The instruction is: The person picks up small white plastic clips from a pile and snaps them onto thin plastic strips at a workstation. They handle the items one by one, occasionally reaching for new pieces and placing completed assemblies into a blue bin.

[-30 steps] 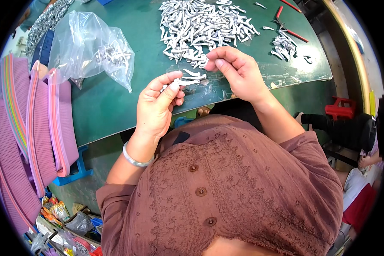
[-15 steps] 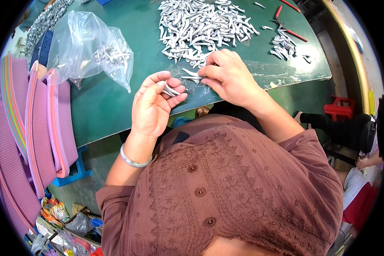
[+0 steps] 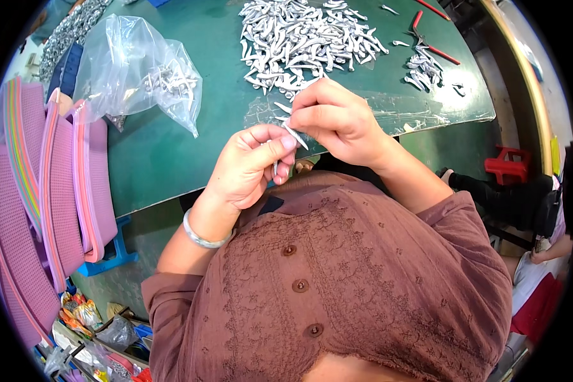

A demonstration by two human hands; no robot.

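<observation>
My left hand (image 3: 251, 169) and right hand (image 3: 337, 121) both pinch one silver clip (image 3: 294, 135), long axis slanting between them; pile (image 3: 305, 38) lies beyond right hand.

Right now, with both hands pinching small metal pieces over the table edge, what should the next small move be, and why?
Probably press the two pieces together. The right hand holds a thin silver piece with its tip at the left hand's fingertips, where another small piece is pinched. They meet but do not look joined yet, and the big pile lies unsorted behind.
</observation>
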